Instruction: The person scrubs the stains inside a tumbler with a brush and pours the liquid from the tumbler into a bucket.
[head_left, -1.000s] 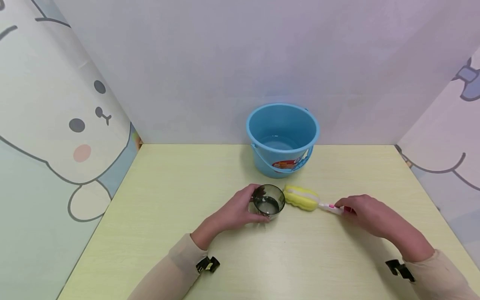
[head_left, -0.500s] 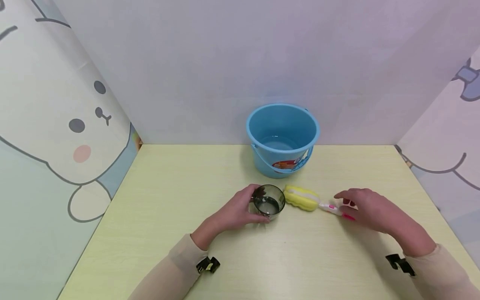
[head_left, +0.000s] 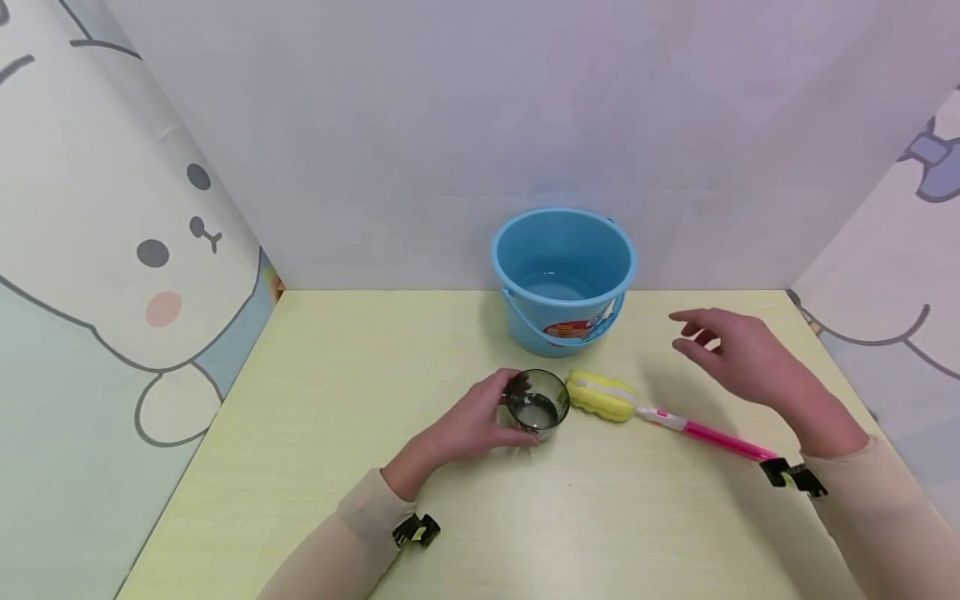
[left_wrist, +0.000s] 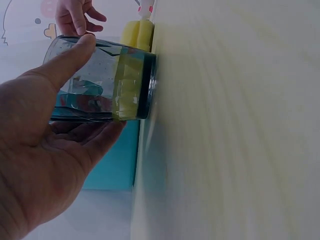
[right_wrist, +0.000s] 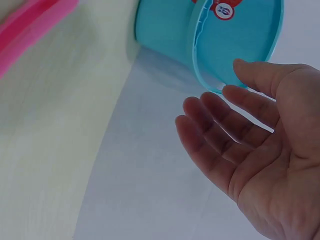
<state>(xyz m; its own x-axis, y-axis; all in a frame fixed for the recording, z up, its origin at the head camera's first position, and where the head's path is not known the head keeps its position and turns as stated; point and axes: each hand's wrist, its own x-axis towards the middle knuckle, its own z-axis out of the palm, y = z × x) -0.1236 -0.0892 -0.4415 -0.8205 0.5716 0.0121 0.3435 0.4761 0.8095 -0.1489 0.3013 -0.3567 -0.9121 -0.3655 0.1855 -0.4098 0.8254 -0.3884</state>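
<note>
My left hand [head_left: 474, 421] grips a dark, see-through drinking glass [head_left: 537, 408] from its left side. In the left wrist view the thumb lies along one side of the glass [left_wrist: 100, 80] and the fingers along the other, its base right at the tabletop. A bottle brush lies on the table with its yellow sponge head [head_left: 603, 396] beside the glass and its pink and white handle [head_left: 720, 437] pointing right. Above the table, past the handle, my right hand [head_left: 738, 354] holds nothing. Its fingers are loosely bent, as the right wrist view shows, with thumb and fingertips apart.
A light blue bucket [head_left: 525, 321] with a red label stands behind the glass and brush, near the back wall [head_left: 390, 150]. Its carrying handle [head_left: 611, 321] hangs down at the front. Side walls with cartoon drawings flank the pale wooden table [head_left: 337, 358].
My right hand has let go of the brush handle and risen away from it towards the back. The brush stays on the table. The left hand and glass have not moved.
</note>
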